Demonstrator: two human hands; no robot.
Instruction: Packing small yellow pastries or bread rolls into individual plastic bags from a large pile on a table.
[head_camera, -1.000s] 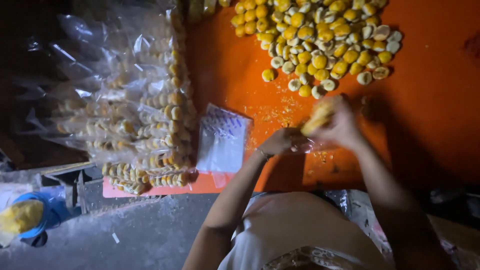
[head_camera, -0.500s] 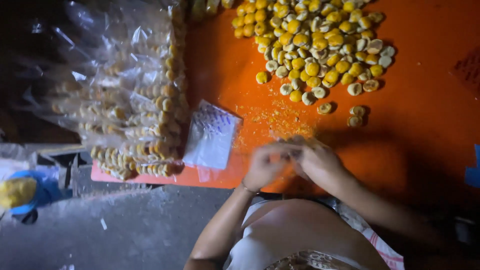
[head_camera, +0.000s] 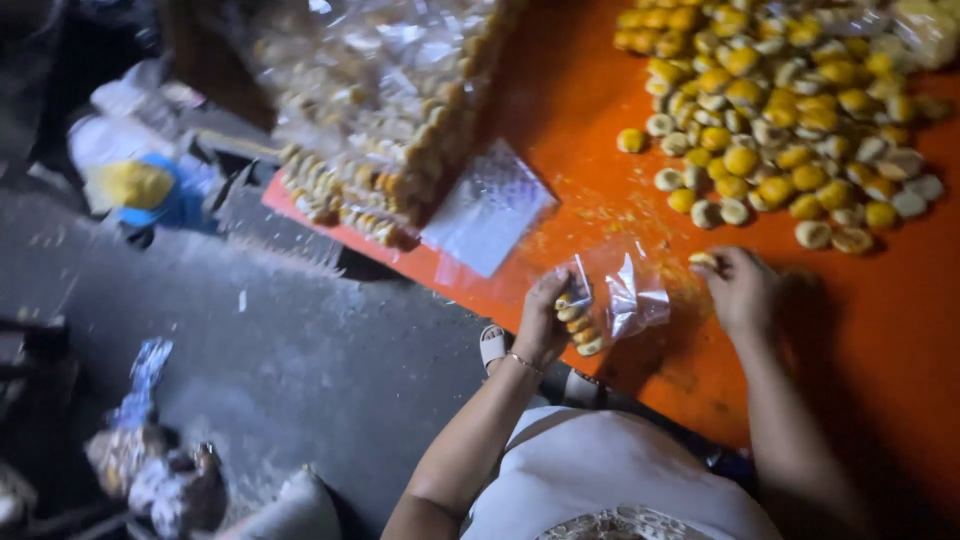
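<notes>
Left hand (head_camera: 545, 320): grip pinched around the upper part of a small clear bag (head_camera: 580, 315), held just above the near edge of the orange counter (head_camera: 900, 330). Inside the bag, a short column of round yellow biscuits (head_camera: 578, 328) stacked on one another. Loose film of the bag mouth flares to the right, crumpled and glossy.

Right hand (head_camera: 740, 290): grip pressed together on one single biscuit (head_camera: 702, 260), fingertips closed over it, resting low on the counter just beside the bag mouth.

Handling judgement: bag is thin, soft, slippery film with no stiffness of its own; it likely sags unless I hold it by the gathered top and let the stack hang. Biscuits look light, dry and crumbly, going by the crumbs scattered on the counter, so I take each by its rim with a light pinch, not across the face.

Surroundings: loose pile of biscuits (head_camera: 790, 130) further away, well apart from the bag. Flat stack of empty bags (head_camera: 488, 208) to the left. Heap of filled bags (head_camera: 380, 110) beyond it.
</notes>
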